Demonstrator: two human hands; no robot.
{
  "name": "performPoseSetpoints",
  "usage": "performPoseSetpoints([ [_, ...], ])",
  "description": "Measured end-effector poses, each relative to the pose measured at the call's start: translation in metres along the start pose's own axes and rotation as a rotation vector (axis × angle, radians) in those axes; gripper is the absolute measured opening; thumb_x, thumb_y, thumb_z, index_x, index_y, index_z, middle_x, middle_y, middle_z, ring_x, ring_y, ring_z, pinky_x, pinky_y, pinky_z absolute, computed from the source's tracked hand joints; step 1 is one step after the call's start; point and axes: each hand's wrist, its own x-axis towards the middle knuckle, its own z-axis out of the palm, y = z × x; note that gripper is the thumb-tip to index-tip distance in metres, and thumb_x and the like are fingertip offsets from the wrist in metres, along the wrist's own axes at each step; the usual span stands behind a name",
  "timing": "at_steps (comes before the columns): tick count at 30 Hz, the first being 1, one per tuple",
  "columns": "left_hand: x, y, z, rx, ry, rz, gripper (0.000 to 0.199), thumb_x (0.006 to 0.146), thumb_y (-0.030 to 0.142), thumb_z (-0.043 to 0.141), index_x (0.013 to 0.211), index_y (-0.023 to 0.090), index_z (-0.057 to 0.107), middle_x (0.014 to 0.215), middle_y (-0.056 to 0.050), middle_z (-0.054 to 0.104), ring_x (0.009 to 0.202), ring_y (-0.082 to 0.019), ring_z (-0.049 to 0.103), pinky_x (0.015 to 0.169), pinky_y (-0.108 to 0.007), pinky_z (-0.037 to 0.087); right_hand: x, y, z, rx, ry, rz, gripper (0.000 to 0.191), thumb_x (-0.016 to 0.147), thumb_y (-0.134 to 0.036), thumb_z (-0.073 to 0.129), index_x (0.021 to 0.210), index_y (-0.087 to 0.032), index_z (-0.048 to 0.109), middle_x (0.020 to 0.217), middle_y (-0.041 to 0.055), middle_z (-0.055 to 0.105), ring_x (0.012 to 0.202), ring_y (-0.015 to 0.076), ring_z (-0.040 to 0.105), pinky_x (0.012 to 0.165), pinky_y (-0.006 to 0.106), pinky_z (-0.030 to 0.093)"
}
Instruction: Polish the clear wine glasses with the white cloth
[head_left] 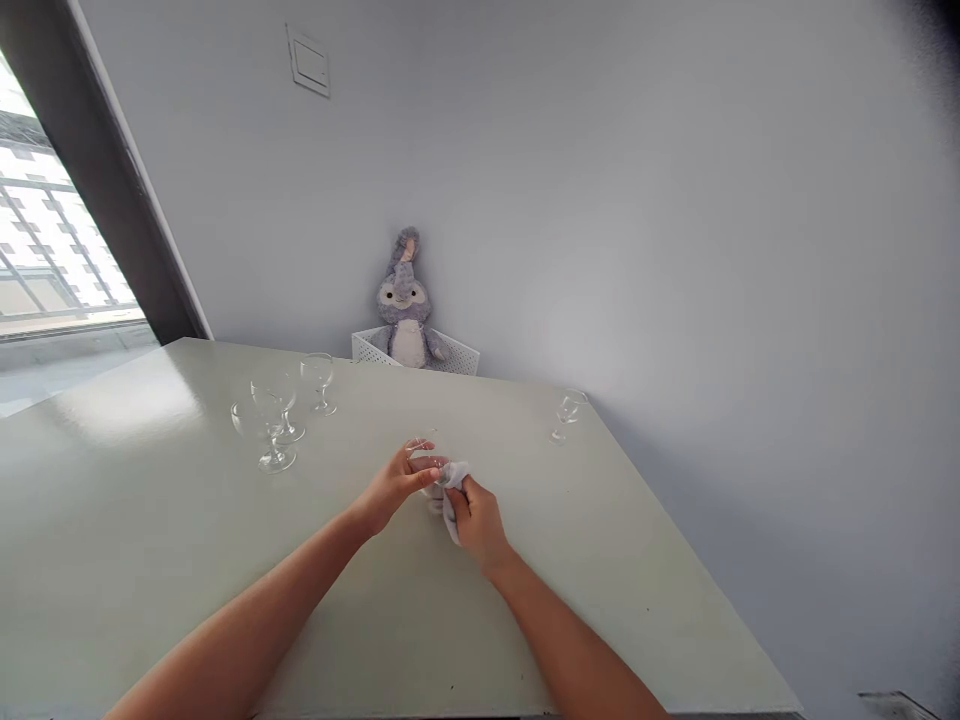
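Note:
My left hand (403, 474) is closed around the bowl of a clear stemmed glass (434, 504) just above the table, near the middle of the view. My right hand (475, 520) pinches a white cloth (454, 472) and presses it against the right side of that glass. Fingers and cloth hide much of the glass, and I cannot tell whether its foot touches the table.
Three clear stemmed glasses stand to the left: one in front (277, 459), one behind it (289, 432), and one farther back (324, 406). Another glass (567, 410) stands near the right edge of the pale table (360, 620). Behind the table, a plush rabbit (407, 340) sits in a white basket (466, 360) against the wall.

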Motion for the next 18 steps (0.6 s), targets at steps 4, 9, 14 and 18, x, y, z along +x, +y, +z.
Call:
performPoseSetpoints([
  [4, 0.009, -0.007, -0.011, -0.229, 0.156, 0.003, 0.043, 0.069, 0.035, 0.065, 0.103, 0.019, 0.045, 0.107, -0.011, 0.061, 0.095, -0.020, 0.060, 0.087, -0.038, 0.042, 0.010, 0.012, -0.018, -0.129, 0.236, -0.009, 0.026, 0.082, -0.039, 0.041, 0.073, -0.020, 0.056, 0.057, -0.0002, 0.050, 0.055, 0.0144, 0.046, 0.056, 0.025, 0.036],
  [9, 0.015, -0.010, -0.020, -0.504, 0.190, -0.031, 0.023, 0.073, 0.031, 0.062, 0.085, 0.015, 0.050, 0.090, -0.008, 0.065, 0.085, -0.017, 0.063, 0.081, -0.031, 0.049, 0.007, 0.001, -0.014, -0.310, 0.032, -0.310, 0.029, 0.081, -0.034, 0.046, 0.106, -0.022, 0.055, 0.106, 0.0103, 0.055, 0.093, 0.0239, 0.051, 0.076, 0.035, 0.041],
  [14, 0.008, -0.013, 0.009, -0.615, 0.119, -0.061, 0.018, 0.078, 0.031, 0.056, 0.085, 0.016, 0.049, 0.086, -0.005, 0.065, 0.084, -0.014, 0.063, 0.083, -0.028, 0.049, 0.002, -0.004, -0.004, -0.307, 0.062, -0.348, 0.050, 0.086, -0.025, 0.036, 0.134, -0.021, 0.024, 0.141, 0.0117, 0.018, 0.126, 0.0258, 0.025, 0.090, 0.041, 0.036],
  [18, -0.005, -0.016, 0.037, -0.507, 0.165, 0.153, 0.032, 0.074, 0.028, 0.061, 0.097, 0.023, 0.039, 0.104, -0.004, 0.059, 0.102, -0.018, 0.056, 0.092, -0.036, 0.044, 0.009, 0.007, -0.010, -0.031, 0.171, -0.024, 0.044, 0.086, -0.036, 0.034, 0.127, -0.018, 0.033, 0.111, 0.0111, 0.054, 0.098, 0.0218, 0.051, 0.078, 0.035, 0.042],
])
